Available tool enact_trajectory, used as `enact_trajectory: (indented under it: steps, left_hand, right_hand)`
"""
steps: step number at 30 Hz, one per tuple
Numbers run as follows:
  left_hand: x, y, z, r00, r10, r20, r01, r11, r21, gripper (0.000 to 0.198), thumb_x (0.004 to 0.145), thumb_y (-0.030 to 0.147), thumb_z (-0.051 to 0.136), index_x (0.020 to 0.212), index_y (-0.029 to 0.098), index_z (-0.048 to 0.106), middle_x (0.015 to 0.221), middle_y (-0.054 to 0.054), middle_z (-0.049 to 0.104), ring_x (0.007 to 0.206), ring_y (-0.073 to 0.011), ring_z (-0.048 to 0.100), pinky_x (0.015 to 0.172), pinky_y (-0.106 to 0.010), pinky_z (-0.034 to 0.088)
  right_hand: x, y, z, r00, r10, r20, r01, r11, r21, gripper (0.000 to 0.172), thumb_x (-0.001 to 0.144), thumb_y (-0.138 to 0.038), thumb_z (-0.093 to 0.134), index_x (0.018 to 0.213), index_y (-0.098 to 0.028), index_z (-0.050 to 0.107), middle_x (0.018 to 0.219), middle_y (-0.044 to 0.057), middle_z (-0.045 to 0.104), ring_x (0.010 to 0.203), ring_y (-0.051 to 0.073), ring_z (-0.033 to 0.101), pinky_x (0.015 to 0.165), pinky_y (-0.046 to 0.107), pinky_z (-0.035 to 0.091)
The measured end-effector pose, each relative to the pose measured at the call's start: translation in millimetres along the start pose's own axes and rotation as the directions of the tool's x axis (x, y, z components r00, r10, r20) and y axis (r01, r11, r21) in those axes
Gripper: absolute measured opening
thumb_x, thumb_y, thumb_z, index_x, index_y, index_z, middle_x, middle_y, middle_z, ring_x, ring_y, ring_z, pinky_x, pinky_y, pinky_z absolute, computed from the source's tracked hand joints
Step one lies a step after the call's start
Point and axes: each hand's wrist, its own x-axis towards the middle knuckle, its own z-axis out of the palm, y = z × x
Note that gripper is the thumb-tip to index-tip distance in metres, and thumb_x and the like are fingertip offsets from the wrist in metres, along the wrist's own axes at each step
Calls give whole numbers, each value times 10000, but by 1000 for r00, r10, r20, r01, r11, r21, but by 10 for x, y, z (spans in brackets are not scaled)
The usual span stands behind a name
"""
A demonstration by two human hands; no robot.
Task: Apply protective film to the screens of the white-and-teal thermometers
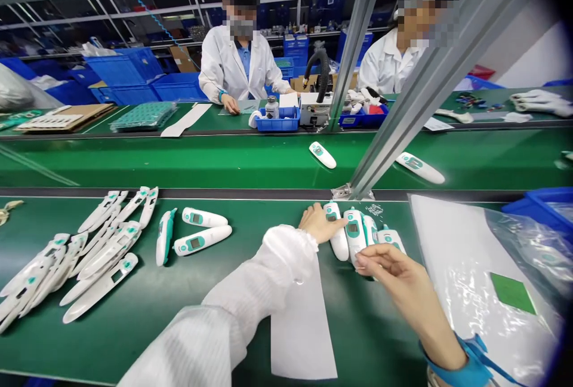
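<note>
Several white and teal thermometers (353, 233) lie side by side on the green mat just before the belt. My left hand (320, 223) rests against the leftmost one, its thumb on the body and fingers curled. My right hand (389, 264) pinches the near end of the thermometers on the right side of the row. A white sleeve covers my left arm. A blue wrist strap (465, 363) sits on my right wrist.
Three more thermometers (197, 235) and a heap of white shell halves (71, 261) lie to the left. A white paper sheet (302, 321) is under my arm, plastic bags (483, 279) at right. Two thermometers (322, 155) ride the belt. Two people in white coats work opposite.
</note>
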Motion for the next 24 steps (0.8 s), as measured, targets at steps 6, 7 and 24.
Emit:
enact_trajectory:
  steps: [6,7,24]
  left_hand:
    - [100,-14,299,999,-50,-5,49,992,-115,447,562,113,719,960,121,515,1170,-219,549,1251,-394,416,1046,-486,296]
    - [80,-32,279,998,-55,5,55,985,-164,395,579,94,701,922,132,509,1138,-203,561,1221,-380,453,1032,-489,324]
    - [-48,-200,-434,968,-175,179,251,688,-681,125,853,190,597,944,143,525,771,-16,601,598,-108,582,576,-278,544]
  right_hand:
    - [41,-99,-151,999,33,-6,-33,999,23,336,643,-463,797,783,-184,673,712,46,698,656,173,663,637,294,572]
    - [58,-116,-154,1000,28,-2,-28,999,28,333,636,-453,805,780,-185,668,695,41,693,641,167,657,632,289,566]
    - [86,-396,-292,969,-67,-236,59,997,-39,288,691,-413,781,840,-205,649,762,17,691,709,174,702,708,272,586]
